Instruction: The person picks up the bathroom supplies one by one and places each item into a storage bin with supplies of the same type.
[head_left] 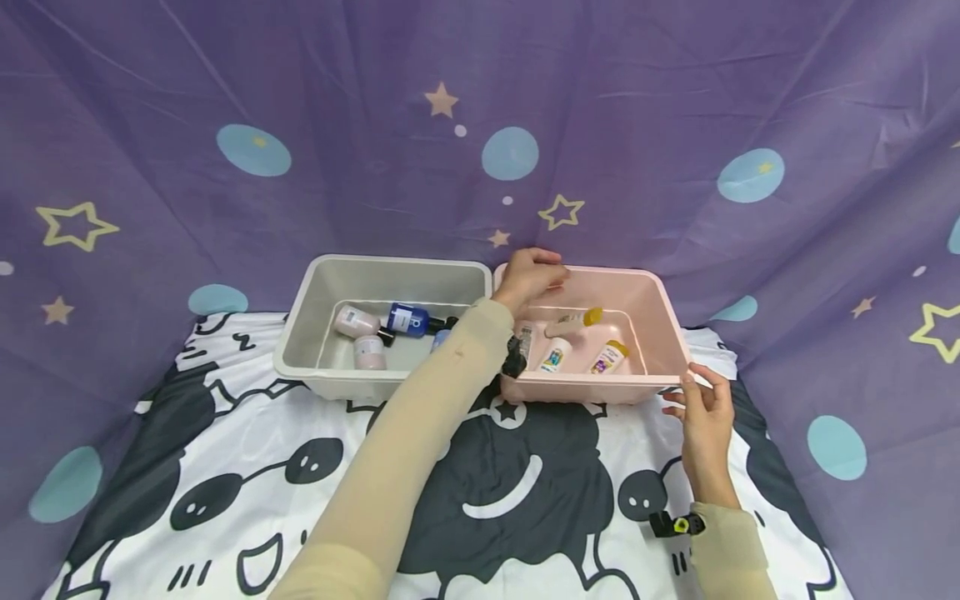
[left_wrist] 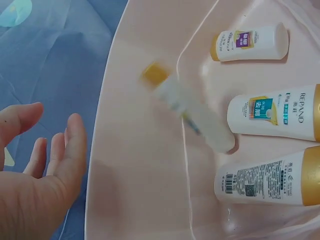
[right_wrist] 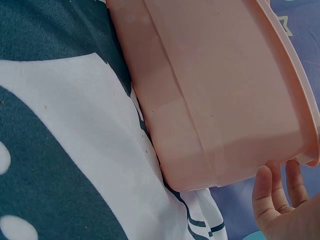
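My left hand (head_left: 531, 279) hovers over the back left of the pink bin (head_left: 667, 333), fingers loosely spread and holding nothing. A blurred white bottle with a yellow-gold cap (left_wrist: 187, 107) lies slanted in the bin, apart from the left hand (left_wrist: 42, 155). Beside it lie a purple-labelled bottle (left_wrist: 250, 42), a teal-labelled bottle (left_wrist: 275, 112) and a bottle with its barcode side up (left_wrist: 262, 177). At the bin's front right corner, my right hand (head_left: 708, 433) grips the rim with thumb and bent fingers; its fingertips (right_wrist: 262, 182) show outside the wall.
A grey bin (head_left: 322, 287) stands directly left of the pink one. It holds a dark blue bottle (head_left: 408, 320), pale pink bottles (head_left: 369, 353) and another partly hidden by my left sleeve (head_left: 420, 425). A purple curtain (head_left: 375, 167) hangs behind; black-and-white cloth (head_left: 262, 467) lies beneath.
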